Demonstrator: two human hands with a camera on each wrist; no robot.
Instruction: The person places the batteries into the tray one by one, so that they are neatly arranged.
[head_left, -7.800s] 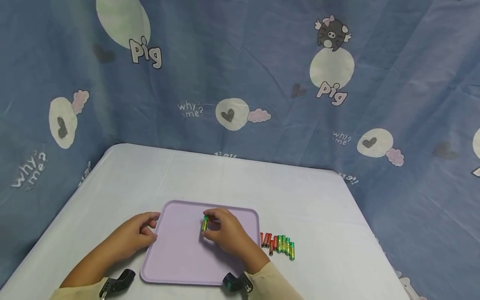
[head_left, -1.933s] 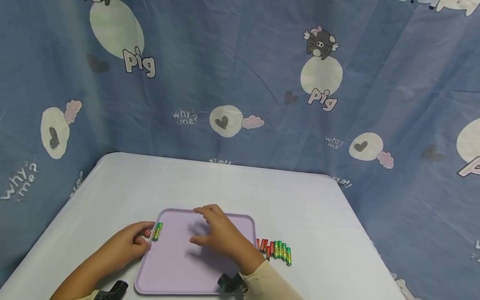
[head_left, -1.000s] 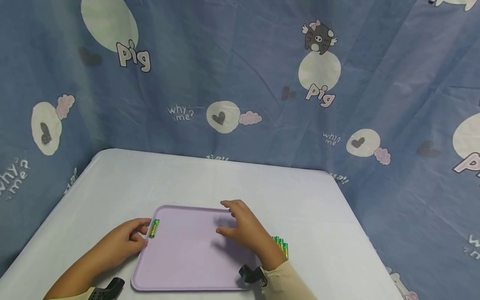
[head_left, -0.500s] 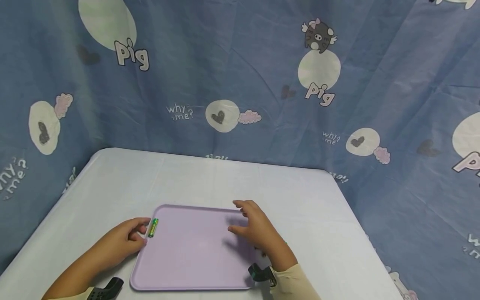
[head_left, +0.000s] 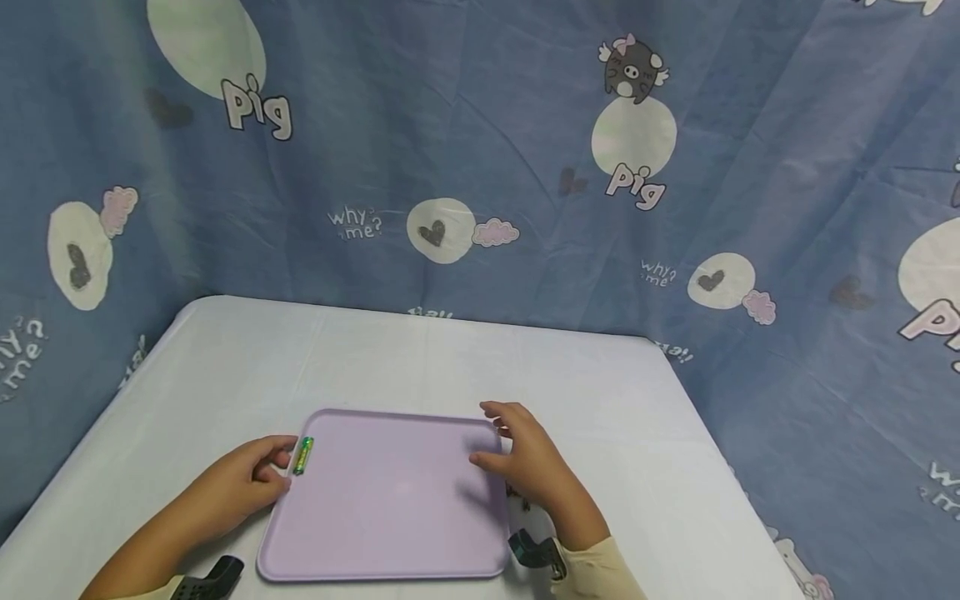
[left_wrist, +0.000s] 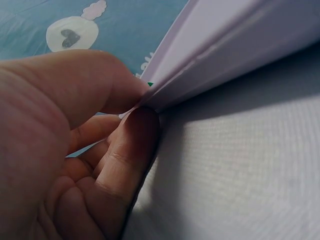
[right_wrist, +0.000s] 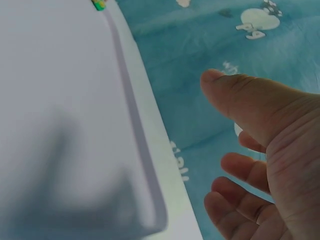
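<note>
A green-and-gold battery lies lengthwise along the left rim of the pale purple tray. At that same rim is my left hand; in the left wrist view its thumb and index finger pinch the tray's edge, which slants up from the white cloth. My right hand hovers over the tray's right side, fingers apart and holding nothing, its shadow falling on the tray. In the right wrist view the battery shows at the top, far from the right hand's fingers.
Beyond the tray's right rim, parts of the other batteries peek out under my right forearm, which hides most of them. The white table runs back to a blue printed curtain. Dark wrist cameras sit on both wrists.
My right hand has set the green battery at the tray's left side, let go of it, and moved right towards the row of batteries, now mostly covered. The left hand stays at the rim.
</note>
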